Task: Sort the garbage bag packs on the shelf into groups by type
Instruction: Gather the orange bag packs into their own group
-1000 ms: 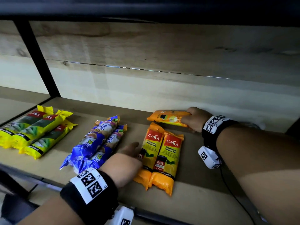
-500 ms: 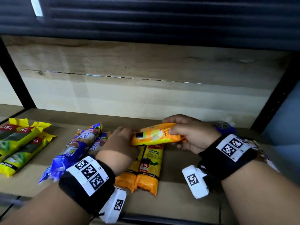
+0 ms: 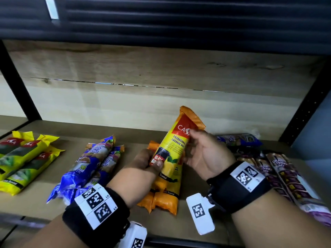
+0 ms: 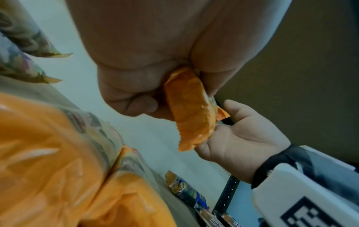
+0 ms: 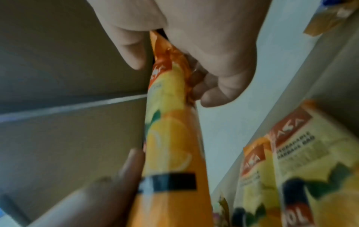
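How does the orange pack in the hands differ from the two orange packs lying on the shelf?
The held orange pack is lifted and tilted, its top end raised toward the back; the two orange packs on the shelf lie flat, side by side. The left hand grips the held one low and the right hand grips it high; no hand grips the lying ones. All show the same Casa lemon design.

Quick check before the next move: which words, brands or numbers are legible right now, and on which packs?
"CASA", "DEGRADABLE GARBAGE BAG", "60L": held orange pack, gripped by left hand and right hand.
"Scented": orange packs on the shelf.
"CASA": yellow packs.
"18": blue packs; the rest is blurred.
"DRAW STRING BAG": brown packs.
Dark blue pack: unreadable.
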